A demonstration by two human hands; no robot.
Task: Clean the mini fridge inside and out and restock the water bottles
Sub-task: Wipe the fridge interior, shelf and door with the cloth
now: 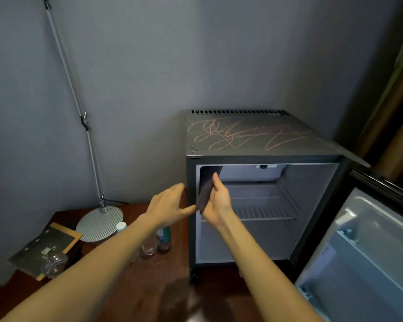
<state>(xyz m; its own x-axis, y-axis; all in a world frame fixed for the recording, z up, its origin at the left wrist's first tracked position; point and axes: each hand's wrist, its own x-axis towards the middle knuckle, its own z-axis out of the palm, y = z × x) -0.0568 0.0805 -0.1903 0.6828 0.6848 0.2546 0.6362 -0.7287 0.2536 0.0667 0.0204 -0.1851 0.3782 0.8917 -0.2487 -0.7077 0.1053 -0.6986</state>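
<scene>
- Head view: the right hand grips a dark cloth, folded into a narrow strip, at the upper left of the mini fridge opening.
- The left hand is open, fingers loosely spread, one fingertip touching the cloth's lower end; it holds nothing.
- Judged step: inside cleaning, starting on the left inner wall. Next the cloth needs spreading flat and pressing against the liner, then working down past the wire shelf.
- The fridge stands empty with its door swung wide to the right; pink scribbles on its top are not yet wiped.
- Water bottles wait on the wooden table just left of the fridge, partly hidden by the left forearm; another lies near a dark folder.
- A lamp base crowds the table; the shelf may hinder wiping the back wall.
</scene>
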